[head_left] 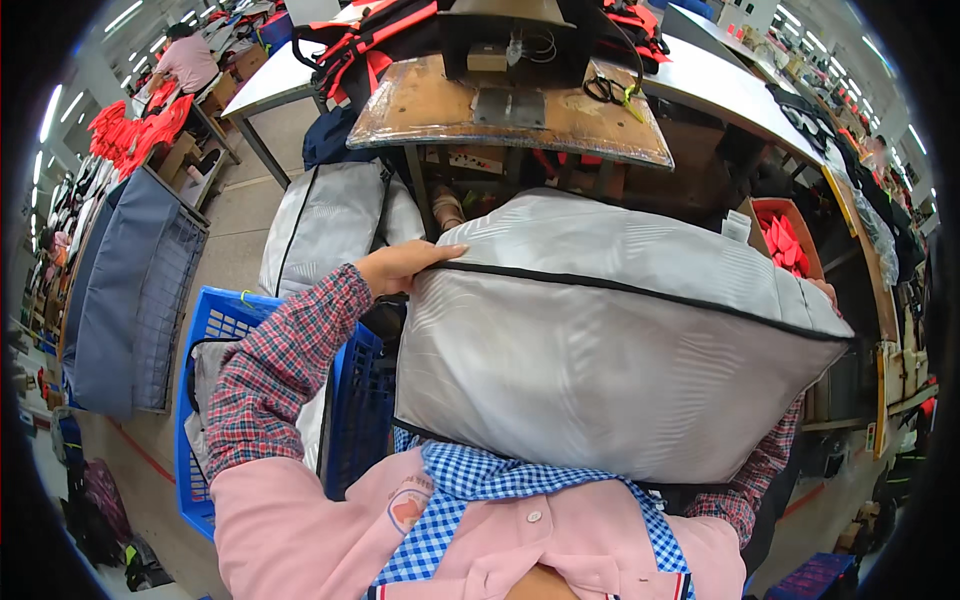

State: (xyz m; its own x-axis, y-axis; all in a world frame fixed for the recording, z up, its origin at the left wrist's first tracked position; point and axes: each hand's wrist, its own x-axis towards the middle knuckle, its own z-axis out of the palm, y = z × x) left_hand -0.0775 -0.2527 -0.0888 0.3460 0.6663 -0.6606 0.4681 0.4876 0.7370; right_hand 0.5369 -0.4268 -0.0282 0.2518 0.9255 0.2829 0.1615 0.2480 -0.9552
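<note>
A large, puffy silver-grey fabric bag [580,370] with black piping along its edge lies across my front, over my lap. My left hand [405,266] pinches its upper left corner at the black piping, thumb on top. At the bag's far right end, a small part of my right hand [824,289] shows over the edge, fingers curled against the fabric. The bag hides the rest of that hand and most of the right forearm. A small white label [736,226] sticks up from the bag's far edge.
Ahead stands a wooden-topped work table [400,100] with a dark machine [515,30] and black-handled scissors [603,90]. A blue plastic basket [190,400] is at my left; another silver-grey bag [325,220] lies beyond it. At right, a box [785,235] holds red-pink pieces.
</note>
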